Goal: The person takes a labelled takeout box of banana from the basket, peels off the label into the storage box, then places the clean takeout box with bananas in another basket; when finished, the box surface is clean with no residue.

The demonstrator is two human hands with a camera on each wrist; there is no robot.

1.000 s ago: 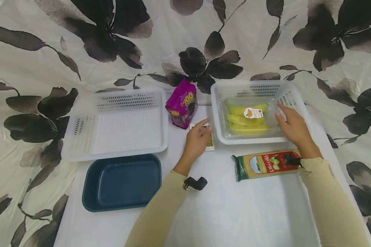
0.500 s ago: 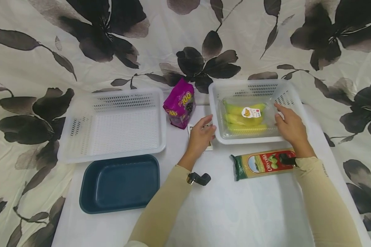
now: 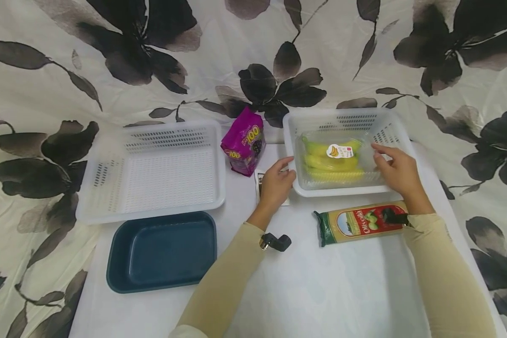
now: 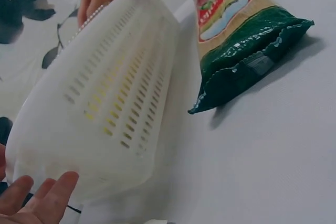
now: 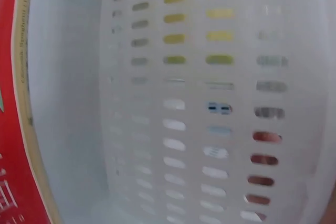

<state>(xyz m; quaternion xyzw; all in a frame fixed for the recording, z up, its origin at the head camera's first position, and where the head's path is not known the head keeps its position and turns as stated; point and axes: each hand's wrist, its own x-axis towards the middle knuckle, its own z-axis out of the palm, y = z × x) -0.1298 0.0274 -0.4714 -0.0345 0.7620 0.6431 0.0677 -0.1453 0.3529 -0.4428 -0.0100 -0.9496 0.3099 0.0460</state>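
Observation:
A white slotted basket (image 3: 340,192) stands at the right, holding a clear plastic pack of bananas (image 3: 333,163) with a sticker on top. My left hand (image 3: 275,183) is at the basket's left side, fingertips right at the rim. The left wrist view shows those fingers (image 4: 59,195) fairly straight against the outer wall. My right hand (image 3: 399,172) reaches over the right side of the basket, index finger and thumb apart near the banana pack's right edge. The other right fingers are partly hidden; some show through the slots in the right wrist view.
A spaghetti packet (image 3: 355,224) lies in front of the basket, under the right wrist. Left of the basket stand a purple packet marked 100 (image 3: 244,143) and a small pale box (image 3: 258,180), partly behind the left hand. Farther left are another white basket (image 3: 169,178) and a blue tub (image 3: 162,251).
My left hand has moved right, from beside the basket to its left rim. The right hand has shifted only slightly. The head view has panned a little.

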